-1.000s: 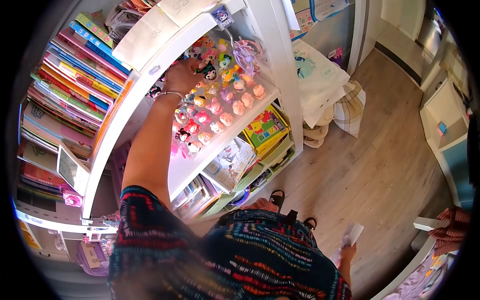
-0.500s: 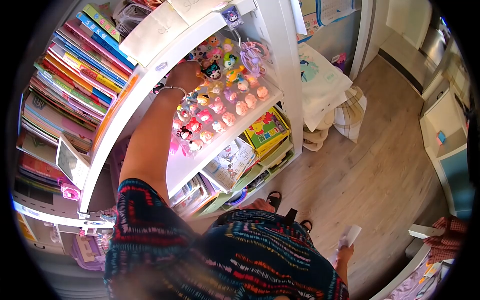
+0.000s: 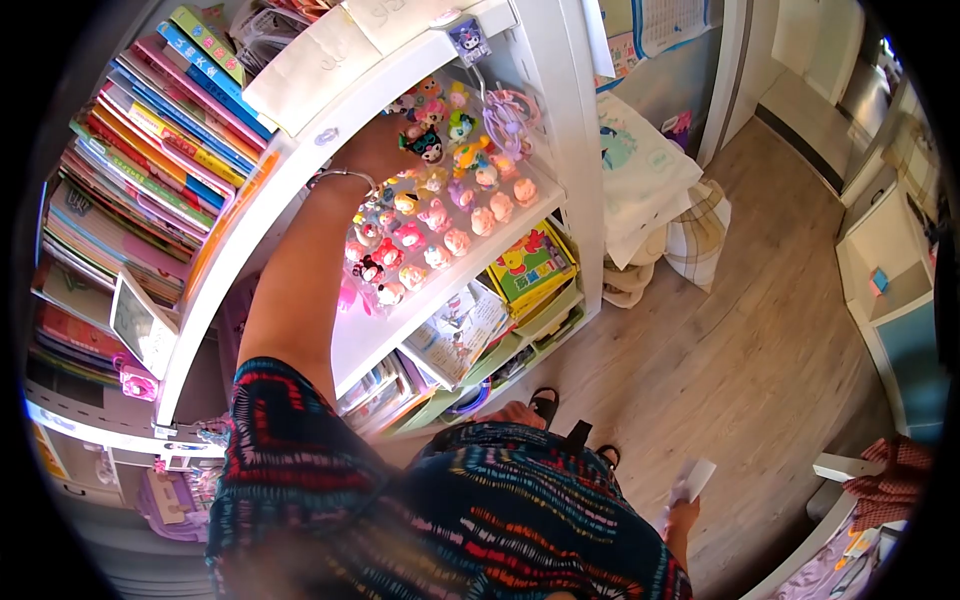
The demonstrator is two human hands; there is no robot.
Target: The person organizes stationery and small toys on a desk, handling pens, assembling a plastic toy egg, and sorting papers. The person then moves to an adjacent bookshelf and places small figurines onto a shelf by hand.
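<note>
My left hand (image 3: pixel 375 153) reaches into the white shelf, behind the left side of several small cartoon figurines (image 3: pixel 437 214). They stand in rows on a clear stepped stand. The shelf's curved upper board and shadow hide the fingers, so I cannot tell whether they touch a figurine. A dark-haired figurine (image 3: pixel 425 146) stands just right of this hand. A thin bracelet (image 3: pixel 345 174) circles the wrist. Low at my right side, my right hand (image 3: pixel 682 514) is closed around a white folded sheet (image 3: pixel 692 480), perhaps a tissue or wipe.
Books (image 3: pixel 170 130) fill the upper shelf at left, near a small white-framed item (image 3: pixel 143 318). Under the figurines are a yellow box (image 3: pixel 532 265) and an open booklet (image 3: pixel 455 330). A white bag (image 3: pixel 645 175) hangs beside the shelf, above the wooden floor (image 3: pixel 740 330).
My left hand has moved slightly deeper into the shelf and less of it shows. My right hand, still holding the white sheet, has shifted slightly.
</note>
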